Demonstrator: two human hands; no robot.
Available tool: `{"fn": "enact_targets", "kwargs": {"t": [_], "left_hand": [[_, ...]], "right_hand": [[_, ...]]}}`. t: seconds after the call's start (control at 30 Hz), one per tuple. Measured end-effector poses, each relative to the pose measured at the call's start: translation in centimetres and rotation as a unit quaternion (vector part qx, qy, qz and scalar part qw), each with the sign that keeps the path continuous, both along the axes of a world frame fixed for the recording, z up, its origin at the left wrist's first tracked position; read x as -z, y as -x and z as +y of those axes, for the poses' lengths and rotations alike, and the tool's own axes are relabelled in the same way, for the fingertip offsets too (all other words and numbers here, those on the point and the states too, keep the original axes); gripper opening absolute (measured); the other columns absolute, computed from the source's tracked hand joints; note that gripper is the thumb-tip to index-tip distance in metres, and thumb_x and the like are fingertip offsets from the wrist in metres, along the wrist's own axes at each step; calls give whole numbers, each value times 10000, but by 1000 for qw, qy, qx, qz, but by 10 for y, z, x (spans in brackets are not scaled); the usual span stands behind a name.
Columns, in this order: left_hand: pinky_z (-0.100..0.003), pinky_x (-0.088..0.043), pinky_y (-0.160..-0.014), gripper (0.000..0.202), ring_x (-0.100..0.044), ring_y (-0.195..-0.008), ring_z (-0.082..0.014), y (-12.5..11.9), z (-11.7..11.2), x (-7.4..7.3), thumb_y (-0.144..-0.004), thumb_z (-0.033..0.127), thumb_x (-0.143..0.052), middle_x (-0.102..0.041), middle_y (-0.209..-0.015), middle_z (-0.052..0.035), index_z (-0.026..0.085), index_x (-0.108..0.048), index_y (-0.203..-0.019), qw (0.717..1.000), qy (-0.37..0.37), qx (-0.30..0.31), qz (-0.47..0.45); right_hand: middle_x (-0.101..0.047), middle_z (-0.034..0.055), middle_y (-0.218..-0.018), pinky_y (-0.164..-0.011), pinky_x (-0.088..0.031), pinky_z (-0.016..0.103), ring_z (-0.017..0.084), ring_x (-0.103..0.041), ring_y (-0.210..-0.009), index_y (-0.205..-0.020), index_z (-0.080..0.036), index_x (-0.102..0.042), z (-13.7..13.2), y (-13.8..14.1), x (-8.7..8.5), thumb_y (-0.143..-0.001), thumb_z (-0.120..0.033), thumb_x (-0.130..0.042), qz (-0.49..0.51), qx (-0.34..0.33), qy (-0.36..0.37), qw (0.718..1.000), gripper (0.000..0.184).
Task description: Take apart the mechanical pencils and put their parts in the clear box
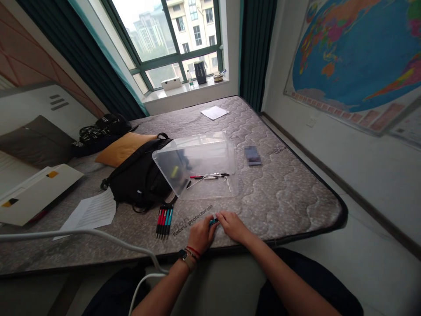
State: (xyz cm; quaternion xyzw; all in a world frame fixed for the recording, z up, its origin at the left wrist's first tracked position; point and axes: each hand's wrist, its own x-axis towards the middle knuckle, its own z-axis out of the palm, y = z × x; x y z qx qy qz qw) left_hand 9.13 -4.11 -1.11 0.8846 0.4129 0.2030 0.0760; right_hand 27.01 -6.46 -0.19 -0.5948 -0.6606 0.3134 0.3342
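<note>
My left hand (201,236) and my right hand (232,225) meet near the front edge of the mattress (279,197), both pinched on a small teal pen (213,221) held between them. Just to the left lies a row of several red, black and teal pens (164,220). Beyond my hands, a clear plastic folder (197,162) leans half open against a black bag (140,175), with loose pens and thin refills (210,176) lying on its lower sheet.
Printed paper (90,213) lies at the left, near a white box (33,193) and a white cable (98,235). An orange cushion (123,147), a blurred dark card (252,155) and a white sheet (214,112) sit farther back. The mattress edge drops off at the right.
</note>
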Motion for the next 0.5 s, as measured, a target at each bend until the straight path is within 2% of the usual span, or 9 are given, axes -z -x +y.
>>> {"fn": "enact_targets", "kwargs": {"t": [0.17, 0.3, 0.4, 0.5], "left_hand": [[-291, -509, -718, 218, -695, -822, -190, 0, 0, 0, -1005, 311, -417, -728, -928, -42, 224, -595, -1095, 1000, -12, 25, -3], [-293, -503, -726, 231, -690, -821, -194, -1, -1, -1, -1007, 296, -400, -726, -900, -47, 219, -613, -1052, 1000, -20, 15, 6], [-288, -500, -697, 228, -692, -783, -192, -1, -2, -1, -1007, 311, -402, -725, -856, -43, 220, -608, -1040, 1000, -16, 2, 5], [-278, -487, -610, 249, -688, -690, -192, 0, -1, 0, -977, 391, -477, -721, -791, -32, 204, -569, -1112, 1000, -4, -12, 2]], "right_hand": [[-630, 26, -734, -646, -293, 272, 151, -550, -685, -750, -178, -565, -2, -1, -2, -1013, -275, -403, -5, -2, 4, 1000, 324], [-576, -2, -652, -638, -311, 259, 141, -530, -633, -733, -183, -535, -3, -2, -9, -1006, -248, -407, 21, -22, 30, 999, 308], [-561, -10, -645, -636, -316, 256, 139, -530, -629, -743, -186, -531, -3, -3, -12, -999, -237, -413, 25, -24, 34, 999, 286], [-561, -10, -664, -634, -317, 254, 137, -528, -633, -747, -191, -520, -2, -3, -11, -997, -232, -409, 25, -27, 32, 999, 276]]}}
